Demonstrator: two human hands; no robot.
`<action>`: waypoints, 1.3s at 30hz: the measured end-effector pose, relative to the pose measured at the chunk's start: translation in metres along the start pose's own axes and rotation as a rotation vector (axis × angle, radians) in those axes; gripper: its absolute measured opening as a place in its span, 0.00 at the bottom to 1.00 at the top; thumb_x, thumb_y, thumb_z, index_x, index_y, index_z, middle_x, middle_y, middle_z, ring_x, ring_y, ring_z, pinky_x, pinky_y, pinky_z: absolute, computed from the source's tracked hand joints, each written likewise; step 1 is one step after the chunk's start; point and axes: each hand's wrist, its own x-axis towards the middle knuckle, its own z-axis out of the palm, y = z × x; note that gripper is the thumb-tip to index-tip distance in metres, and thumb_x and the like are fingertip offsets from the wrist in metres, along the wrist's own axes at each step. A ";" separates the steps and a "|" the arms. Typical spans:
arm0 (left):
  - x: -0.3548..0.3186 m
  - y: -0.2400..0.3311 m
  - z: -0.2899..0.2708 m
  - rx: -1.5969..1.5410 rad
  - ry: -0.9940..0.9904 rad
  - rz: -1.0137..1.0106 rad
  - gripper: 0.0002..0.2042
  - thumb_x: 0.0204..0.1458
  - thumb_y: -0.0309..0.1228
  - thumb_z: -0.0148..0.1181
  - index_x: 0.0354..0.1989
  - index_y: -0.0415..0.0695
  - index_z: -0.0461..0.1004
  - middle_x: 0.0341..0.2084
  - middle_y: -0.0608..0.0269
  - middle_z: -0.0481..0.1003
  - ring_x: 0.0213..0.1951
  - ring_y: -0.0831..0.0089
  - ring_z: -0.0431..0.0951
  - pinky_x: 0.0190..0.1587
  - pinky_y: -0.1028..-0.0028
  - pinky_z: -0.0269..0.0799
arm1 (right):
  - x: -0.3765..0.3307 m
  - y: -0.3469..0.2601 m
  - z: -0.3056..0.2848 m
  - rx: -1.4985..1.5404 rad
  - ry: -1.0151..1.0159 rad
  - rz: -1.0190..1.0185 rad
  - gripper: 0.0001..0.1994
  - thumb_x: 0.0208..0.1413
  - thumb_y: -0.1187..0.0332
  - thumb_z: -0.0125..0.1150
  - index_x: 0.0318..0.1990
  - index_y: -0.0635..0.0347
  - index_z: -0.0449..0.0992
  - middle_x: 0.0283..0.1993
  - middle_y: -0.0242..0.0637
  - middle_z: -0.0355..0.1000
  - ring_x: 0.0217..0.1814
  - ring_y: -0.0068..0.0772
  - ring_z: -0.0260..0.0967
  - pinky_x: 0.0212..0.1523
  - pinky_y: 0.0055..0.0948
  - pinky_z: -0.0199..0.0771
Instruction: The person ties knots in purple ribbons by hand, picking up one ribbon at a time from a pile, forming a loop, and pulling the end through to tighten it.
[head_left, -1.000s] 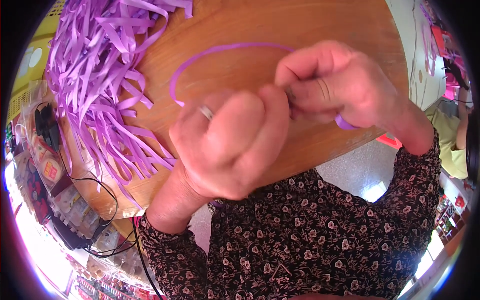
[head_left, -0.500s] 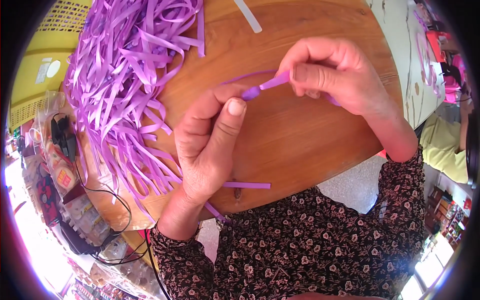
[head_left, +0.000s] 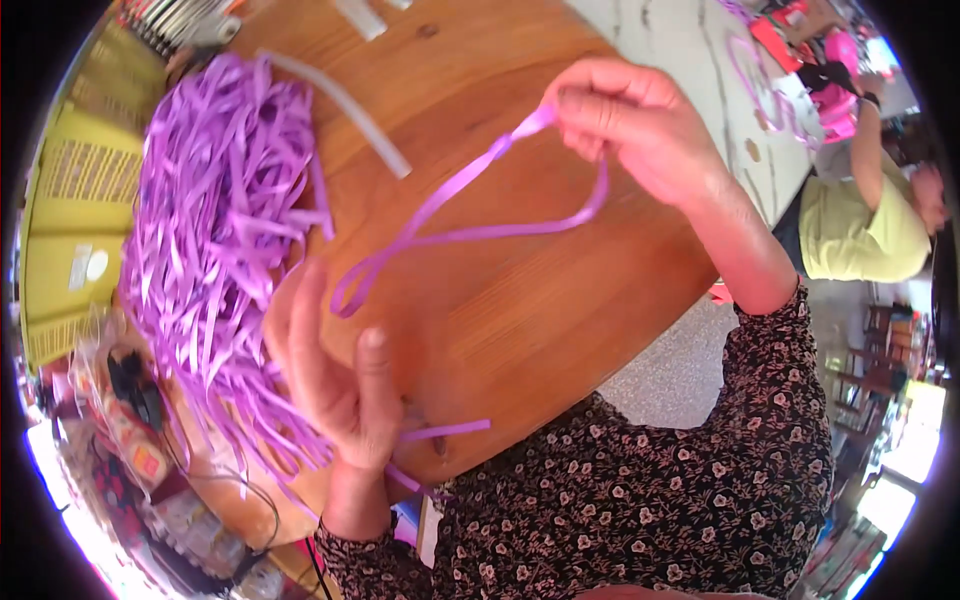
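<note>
My right hand (head_left: 625, 125) pinches one end of a purple ribbon (head_left: 455, 188) above the wooden table. A knot shows in the ribbon just left of those fingertips, and the rest hangs in a long loop toward the left. My left hand (head_left: 335, 375), somewhat blurred, has its fingers spread and holds nothing. It is beside a big heap of purple ribbons (head_left: 225, 190) on the table's left part. A loose ribbon end (head_left: 450, 430) sticks out to the right of my left wrist.
Translucent strips (head_left: 350, 110) lie on the wooden table (head_left: 500, 330). A yellow perforated basket (head_left: 80, 200) stands left of the heap, above packaged goods and cables. At right are a white marbled surface (head_left: 690, 60) with more ribbon and another person in a yellow shirt (head_left: 865, 225).
My left hand has let go of the ribbon's knot and moved down and left, its fingers opening. My right hand still holds the ribbon. The view has shifted, bringing the other person further in.
</note>
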 end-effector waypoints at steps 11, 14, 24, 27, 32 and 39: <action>-0.021 -0.021 0.015 -0.125 -0.007 -0.274 0.15 0.50 0.16 0.53 0.49 0.34 0.70 0.35 0.60 0.70 0.36 0.72 0.70 0.44 0.76 0.66 | -0.023 -0.009 -0.200 -0.852 0.782 -0.200 0.17 0.51 0.66 0.61 0.46 0.67 0.74 0.44 0.41 0.73 0.42 0.32 0.71 0.43 0.28 0.70; -0.016 -0.013 0.013 -0.078 -0.012 -0.278 0.14 0.50 0.16 0.54 0.47 0.35 0.71 0.35 0.58 0.71 0.36 0.72 0.71 0.43 0.76 0.67 | -0.013 0.000 -0.212 -1.294 0.748 -0.479 0.18 0.50 0.63 0.63 0.48 0.63 0.74 0.47 0.42 0.73 0.46 0.37 0.70 0.49 0.32 0.68; -0.015 -0.003 -0.001 -0.114 -0.096 -0.262 0.05 0.51 0.16 0.54 0.36 0.35 0.73 0.29 0.61 0.71 0.29 0.76 0.71 0.33 0.80 0.67 | 0.036 0.003 -0.019 -0.696 0.030 -0.297 0.10 0.56 0.74 0.56 0.45 0.63 0.76 0.43 0.33 0.75 0.45 0.22 0.70 0.46 0.19 0.69; -0.012 0.001 0.002 -0.115 -0.014 -0.154 0.03 0.50 0.17 0.56 0.32 0.36 0.73 0.25 0.60 0.71 0.25 0.73 0.70 0.29 0.79 0.65 | 0.052 -0.004 0.050 -0.785 -0.249 -0.493 0.08 0.52 0.76 0.58 0.41 0.64 0.76 0.39 0.36 0.74 0.41 0.29 0.72 0.42 0.23 0.72; -0.014 0.007 -0.006 -0.139 -0.048 0.007 0.03 0.48 0.22 0.61 0.28 0.38 0.72 0.23 0.59 0.72 0.24 0.69 0.71 0.28 0.75 0.66 | 0.078 -0.002 0.129 -0.705 -0.357 -0.792 0.06 0.49 0.75 0.62 0.36 0.63 0.77 0.35 0.38 0.73 0.36 0.35 0.72 0.35 0.28 0.72; -0.019 0.005 -0.006 -0.115 -0.052 0.210 0.08 0.45 0.33 0.64 0.24 0.43 0.73 0.22 0.64 0.70 0.21 0.68 0.69 0.25 0.71 0.63 | 0.084 0.008 0.184 -0.694 -0.444 -0.797 0.08 0.45 0.69 0.67 0.31 0.61 0.76 0.29 0.37 0.68 0.33 0.37 0.67 0.35 0.33 0.68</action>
